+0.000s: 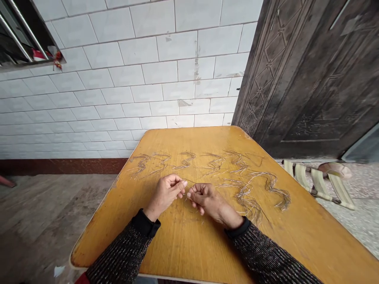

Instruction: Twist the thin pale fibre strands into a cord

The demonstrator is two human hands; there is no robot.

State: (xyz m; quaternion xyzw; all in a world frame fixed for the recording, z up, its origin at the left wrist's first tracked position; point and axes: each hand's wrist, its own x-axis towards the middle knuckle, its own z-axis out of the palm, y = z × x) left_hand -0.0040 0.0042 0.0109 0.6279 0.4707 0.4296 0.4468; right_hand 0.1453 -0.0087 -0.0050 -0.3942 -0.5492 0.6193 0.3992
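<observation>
Just above the wooden table (177, 244), my left hand (167, 193) pinches a thin wire, thumb against the fingers. Close beside it, my right hand (211, 201) is closed in a pinch on the same thin wire, as far as I can see. The wire is very fine, and most of it is hidden by the fingers. Beyond my hands lies a row of wavy wire bundles, among them a small one (188, 159) in the middle. To the right of my right hand are a larger tangled bundle (244, 195) and a curved bundle (274, 185).
A white tiled wall (160, 94) stands behind the table's far edge. At the right are a dark carved door (314, 86) and a low seat with woven straps (319, 183). A barred window (23, 31) is at the upper left.
</observation>
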